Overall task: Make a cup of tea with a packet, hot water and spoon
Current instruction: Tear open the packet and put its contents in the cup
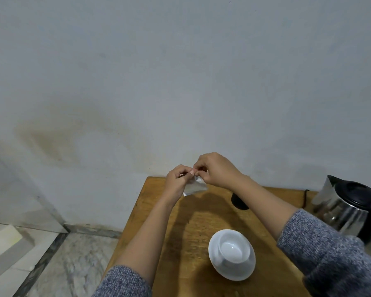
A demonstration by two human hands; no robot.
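A: Packet [195, 186] of tea, silvery, held in the air over the far end of the table [159, 211]; left hand [176, 179] and right hand [214, 168] both pinch its top edge, thumbs nearly touching.

B: Torn yet?

A: Hard to tell, fingers cover the edge; best to keep the pinches close, tear slowly and hold it upright; the empty cup [234, 250] waits on its saucer [231, 271], kettle [349, 209] at right.
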